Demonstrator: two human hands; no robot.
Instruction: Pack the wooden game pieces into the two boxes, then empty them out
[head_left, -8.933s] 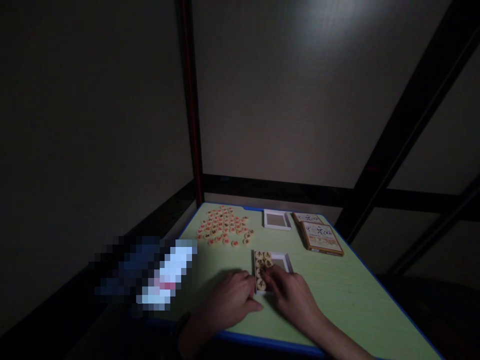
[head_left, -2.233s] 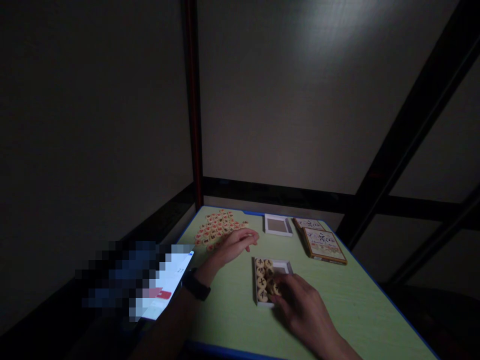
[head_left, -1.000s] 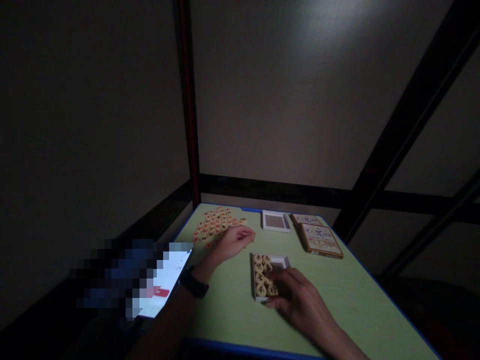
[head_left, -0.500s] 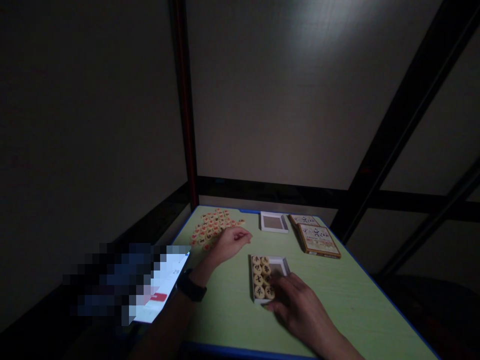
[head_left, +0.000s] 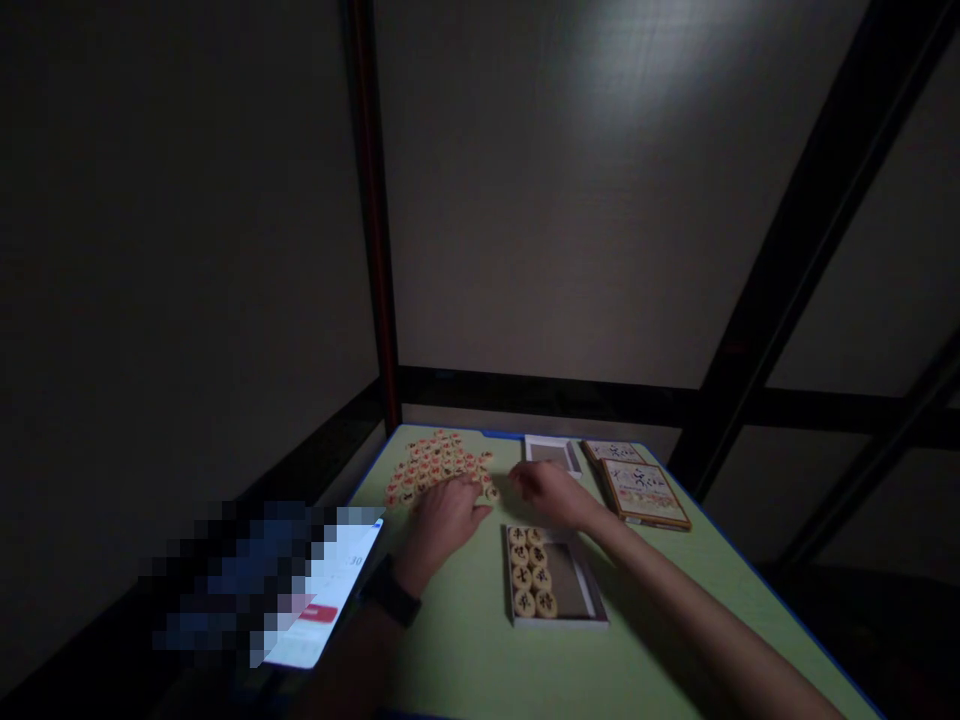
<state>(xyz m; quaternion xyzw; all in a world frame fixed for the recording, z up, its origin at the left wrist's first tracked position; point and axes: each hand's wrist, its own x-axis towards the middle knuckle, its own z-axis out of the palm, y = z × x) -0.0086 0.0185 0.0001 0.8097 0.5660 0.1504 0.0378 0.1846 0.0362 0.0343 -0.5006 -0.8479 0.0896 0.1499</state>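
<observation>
Under dim panelled walls (head_left: 570,220), a green table (head_left: 697,590) with a blue edge fills the lower view. The left arm, a dark watch (head_left: 390,592) at its wrist, reaches forward, its hand (head_left: 448,515) palm down at the near side of the loose discs (head_left: 429,466). Its fingers are bent and close together over them; whether they grip one cannot be told. The right arm slants in from the lower right, above the near tray's far corner, and its hand (head_left: 549,490) hovers between the loose discs and the far tray (head_left: 573,459). Its fingers curl inward, tips hidden, so what they hold cannot be told. Just below, the near tray (head_left: 576,590) bears eight black-marked discs (head_left: 531,577) in two columns, filling its left part. Two printed boxes (head_left: 643,492) overlap at the right; a lit phone (head_left: 341,580), partly pixelated, lies left.
</observation>
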